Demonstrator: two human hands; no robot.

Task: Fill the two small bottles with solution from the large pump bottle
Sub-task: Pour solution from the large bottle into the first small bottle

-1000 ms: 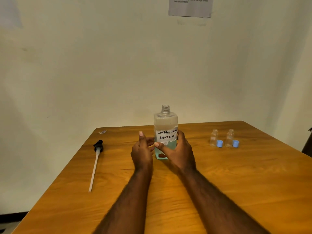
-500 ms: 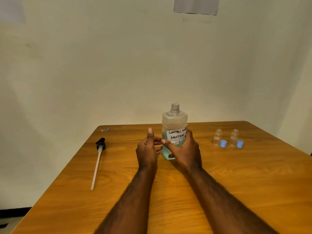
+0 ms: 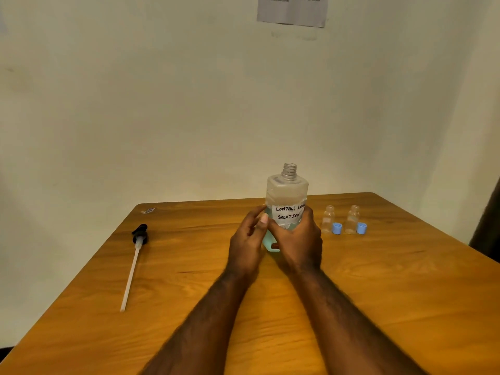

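Note:
The large clear bottle [image 3: 287, 193], labelled "contact lens solution", stands upright with its threaded neck uncapped and blue-green liquid in its lower part. My right hand [image 3: 296, 243] grips its lower body from the right. My left hand [image 3: 247, 240] wraps its fingers around the bottle's left side. Two small clear bottles [image 3: 328, 219] [image 3: 352, 219] stand uncapped to the right, each with a blue cap [image 3: 336, 228] [image 3: 361, 228] lying beside it. The black pump head with its long white tube [image 3: 134, 262] lies at the table's left.
Everything sits on a wooden table [image 3: 378, 293] against a pale wall. A small scrap [image 3: 148, 211] lies near the far left corner. A paper sheet [image 3: 292, 9] is stuck on the wall above. A dark object [image 3: 488, 234] stands past the right edge.
My left hand has closed in from beside the bottle onto its left side. The bottle has shifted a little to the right, toward the small bottles, with my right hand still on it.

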